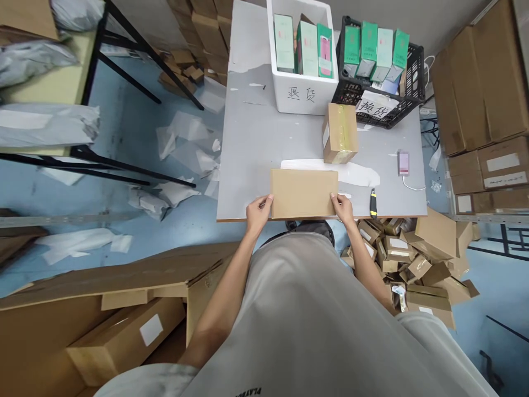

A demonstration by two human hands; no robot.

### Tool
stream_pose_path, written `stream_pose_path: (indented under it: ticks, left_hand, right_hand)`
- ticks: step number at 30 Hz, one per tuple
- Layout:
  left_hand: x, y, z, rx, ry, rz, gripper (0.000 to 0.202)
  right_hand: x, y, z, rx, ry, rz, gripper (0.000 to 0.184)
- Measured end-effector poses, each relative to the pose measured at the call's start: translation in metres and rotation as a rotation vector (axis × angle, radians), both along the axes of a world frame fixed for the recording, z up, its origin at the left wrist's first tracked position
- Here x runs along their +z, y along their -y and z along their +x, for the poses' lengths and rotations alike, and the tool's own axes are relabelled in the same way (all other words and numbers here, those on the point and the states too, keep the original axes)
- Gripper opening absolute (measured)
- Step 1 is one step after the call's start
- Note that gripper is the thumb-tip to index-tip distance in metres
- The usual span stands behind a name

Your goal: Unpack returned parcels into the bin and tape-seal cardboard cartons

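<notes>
A flat-topped brown cardboard box lies at the front edge of the grey table, its long side facing me. My left hand grips its left end, thumb on top. At the opposite end, my right hand holds it the same way, with the fingers partly hidden below. Just behind it stands a smaller cardboard box with yellowish tape down its top. To the right of my right hand, a black and yellow utility knife rests on the table.
A white foam bin and a black crate, both holding green and white boxes, stand at the back. A phone-like device with a cable lies right. Discarded cartons pile up below; a large open carton stands lower left.
</notes>
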State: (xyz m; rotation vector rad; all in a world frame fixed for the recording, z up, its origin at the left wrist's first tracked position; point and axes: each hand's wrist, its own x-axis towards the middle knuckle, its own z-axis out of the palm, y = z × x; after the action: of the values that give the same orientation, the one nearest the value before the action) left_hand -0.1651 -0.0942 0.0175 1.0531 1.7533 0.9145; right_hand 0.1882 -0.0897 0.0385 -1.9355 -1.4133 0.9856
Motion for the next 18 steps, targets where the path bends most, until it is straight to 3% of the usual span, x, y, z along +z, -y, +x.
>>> stream_pose_path:
  ticks: [4,10,14,18]
  left_hand:
    - [-0.004,-0.011,-0.002,0.007,-0.034,-0.084,0.037]
    - [-0.004,-0.016,-0.002,0.031,-0.014,-0.089,0.039]
    - [0.023,-0.009,0.018,0.001,-0.086,-0.002,0.047]
    - [0.066,0.006,0.051,-0.213,-0.088,0.206,0.058]
  right_hand:
    - [-0.009,-0.004,-0.015,0.05,-0.011,-0.018,0.083]
    - [-0.021,0.0,-0.024,-0.006,-0.114,-0.008,0.082]
    - [-0.025,0.005,-0.003,-0.087,-0.148,-0.021,0.088]
    - [-0.03,0.01,0.029,-0.209,-0.092,-0.021,0.095]
